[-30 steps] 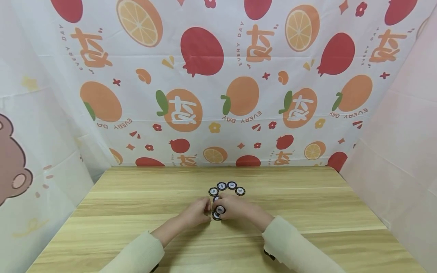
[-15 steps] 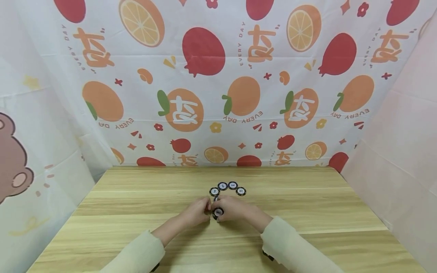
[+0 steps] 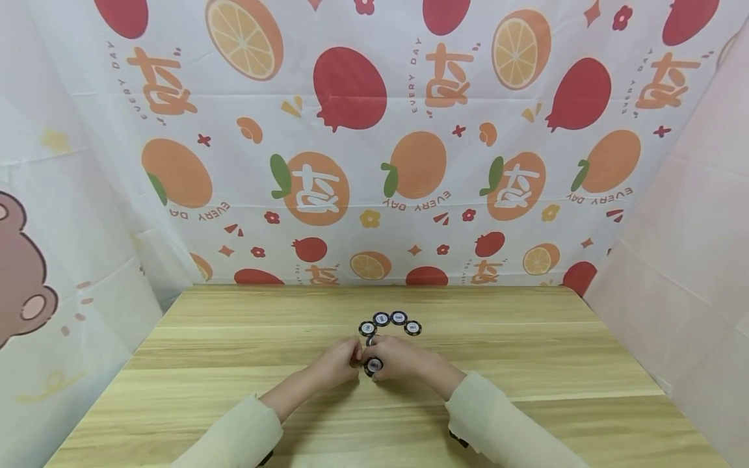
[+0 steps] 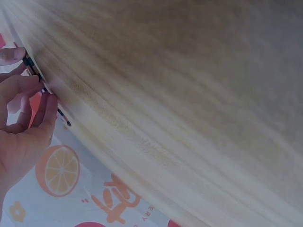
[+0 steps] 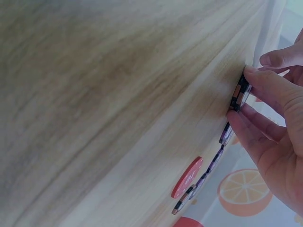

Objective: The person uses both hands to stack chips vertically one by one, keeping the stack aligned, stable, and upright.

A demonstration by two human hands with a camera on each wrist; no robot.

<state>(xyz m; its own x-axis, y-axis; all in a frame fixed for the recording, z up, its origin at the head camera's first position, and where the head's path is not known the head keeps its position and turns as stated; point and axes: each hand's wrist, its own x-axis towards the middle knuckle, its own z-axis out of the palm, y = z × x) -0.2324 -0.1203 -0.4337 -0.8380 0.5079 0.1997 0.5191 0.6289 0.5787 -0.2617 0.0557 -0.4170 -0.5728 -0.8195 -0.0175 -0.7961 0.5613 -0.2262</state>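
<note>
We had the chip (image 3: 373,366) between the two hands on the bench (image 3: 515,351), about midway between its left and right edges. The right hand (image 3: 404,357) pinched it by the rim, thumb on the near side and fingers on the far side; whether a second one lay beneath, we could not tell. The left hand (image 3: 338,364) was near the chip on its left, apart from it, the fingers loosely bent with a gap to the thumb. Toward the bench's far edge, we saw four chips (image 3: 381,318) in an arc, and a partly covered chip (image 3: 370,340) just beyond the right hand's fingers. The right wrist view showed us a red chip (image 5: 187,177) beside the arc.
</note>
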